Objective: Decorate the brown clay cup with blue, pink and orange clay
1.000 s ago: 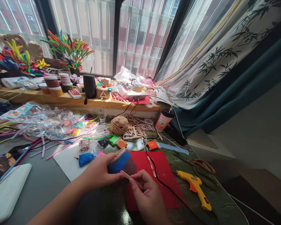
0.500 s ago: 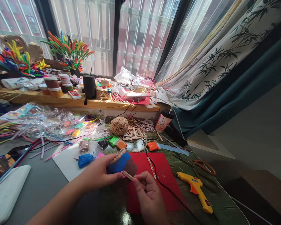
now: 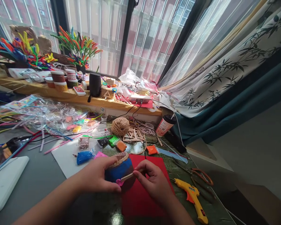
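Observation:
My left hand (image 3: 98, 175) is closed round a small cup-like pot (image 3: 118, 170), its side coated blue and brown and its rim edged with a pale braided trim. The pot is tilted, its opening facing away from me. Between the thumb and fingers of my right hand (image 3: 152, 179) is a wooden craft stick (image 3: 128, 176). Its tip touches a lump of pink clay (image 3: 119, 182) low on the pot's side, near my left thumb. Below both hands lies a red sheet (image 3: 142, 200). A blue clay packet (image 3: 84, 157) rests on white paper (image 3: 63, 162) to the left.
A yellow glue gun (image 3: 192, 197) and pliers-like tool with orange handles (image 3: 202, 175) lie at right. Ahead are a twine ball (image 3: 120, 126), loose wooden sticks (image 3: 134, 134), an orange clay packet (image 3: 152, 150) and a lidded drink cup (image 3: 165, 125). Paint jars (image 3: 60, 80) stand on the sill.
My right hand has risen and swung the stick to a flatter angle against the pink clay. The pot has tipped, showing more of its opening. The camera view has shifted and rotated slightly.

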Demonstrator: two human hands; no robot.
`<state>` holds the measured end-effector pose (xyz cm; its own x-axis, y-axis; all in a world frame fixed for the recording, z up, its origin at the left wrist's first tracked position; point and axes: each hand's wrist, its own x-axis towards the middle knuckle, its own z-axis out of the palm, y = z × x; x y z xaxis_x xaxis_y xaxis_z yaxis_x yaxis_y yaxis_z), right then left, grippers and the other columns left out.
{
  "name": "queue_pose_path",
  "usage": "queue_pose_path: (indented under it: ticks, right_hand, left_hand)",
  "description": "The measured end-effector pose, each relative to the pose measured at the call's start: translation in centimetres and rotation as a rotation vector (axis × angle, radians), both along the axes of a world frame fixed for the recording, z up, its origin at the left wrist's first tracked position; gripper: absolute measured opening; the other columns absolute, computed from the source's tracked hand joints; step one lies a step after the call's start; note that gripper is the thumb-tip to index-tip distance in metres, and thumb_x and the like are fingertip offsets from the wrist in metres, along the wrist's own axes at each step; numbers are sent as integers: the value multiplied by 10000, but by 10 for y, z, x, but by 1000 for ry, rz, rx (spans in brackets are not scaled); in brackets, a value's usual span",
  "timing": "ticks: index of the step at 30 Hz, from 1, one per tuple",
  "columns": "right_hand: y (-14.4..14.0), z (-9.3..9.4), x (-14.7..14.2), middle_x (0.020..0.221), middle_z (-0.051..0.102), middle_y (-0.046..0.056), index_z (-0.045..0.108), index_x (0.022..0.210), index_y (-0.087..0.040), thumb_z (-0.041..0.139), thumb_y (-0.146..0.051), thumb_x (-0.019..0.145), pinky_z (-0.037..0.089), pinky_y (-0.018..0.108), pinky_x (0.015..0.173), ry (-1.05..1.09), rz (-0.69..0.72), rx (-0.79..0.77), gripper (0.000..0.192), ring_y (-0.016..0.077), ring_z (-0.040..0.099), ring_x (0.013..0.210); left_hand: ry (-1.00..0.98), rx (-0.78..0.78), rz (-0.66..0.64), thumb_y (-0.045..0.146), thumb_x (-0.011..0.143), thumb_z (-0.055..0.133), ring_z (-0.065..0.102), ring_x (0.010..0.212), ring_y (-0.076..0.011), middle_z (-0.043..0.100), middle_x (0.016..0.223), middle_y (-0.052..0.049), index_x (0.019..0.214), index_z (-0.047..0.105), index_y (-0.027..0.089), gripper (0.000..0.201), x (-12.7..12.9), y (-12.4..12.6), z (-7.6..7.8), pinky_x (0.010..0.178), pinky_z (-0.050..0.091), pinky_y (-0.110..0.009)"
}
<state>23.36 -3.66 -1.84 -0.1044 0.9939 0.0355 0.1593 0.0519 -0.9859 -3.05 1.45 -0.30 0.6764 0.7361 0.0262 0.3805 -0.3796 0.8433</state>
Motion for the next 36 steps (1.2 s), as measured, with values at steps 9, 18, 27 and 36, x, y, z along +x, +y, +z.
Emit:
queue_pose_path:
  ticks: [9, 18, 27, 36]
  right_hand:
    - [8, 0, -22, 746, 682, 20, 754, 822, -184, 875, -614, 845, 476, 287, 683, 251, 22, -76, 447, 175, 596, 703]
    - [13, 6, -30, 581, 537, -58, 638, 697, -206, 966, -637, 691, 337, 240, 551, 413, -135, -199, 541, 114, 415, 553]
    - [6, 3, -31, 695, 647, 10, 702, 757, -200, 902, -693, 754, 458, 284, 623, 237, -263, -17, 532, 176, 567, 658]
    - [17, -11, -32, 657, 588, -37, 660, 750, -206, 936, -669, 727, 428, 266, 619, 345, -241, -103, 540, 141, 493, 618]
  left_hand:
    - [75, 100, 70, 426, 768, 872, 751, 865, -275, 829, 1012, -37, 1192, 795, 251, 465, 8, -1, -10, 720, 505, -300]
    - [98, 48, 66, 467, 771, 866, 722, 838, -262, 810, 980, -32, 1142, 786, 240, 442, 7, -1, -5, 697, 479, -299]
    - [106, 62, 47, 544, 774, 867, 696, 778, -242, 777, 872, -20, 966, 777, 216, 391, 5, 1, -6, 642, 422, -285]
    - [68, 41, 43, 542, 803, 856, 722, 835, -264, 814, 945, -37, 1074, 803, 218, 426, 4, 1, -7, 707, 479, -295]
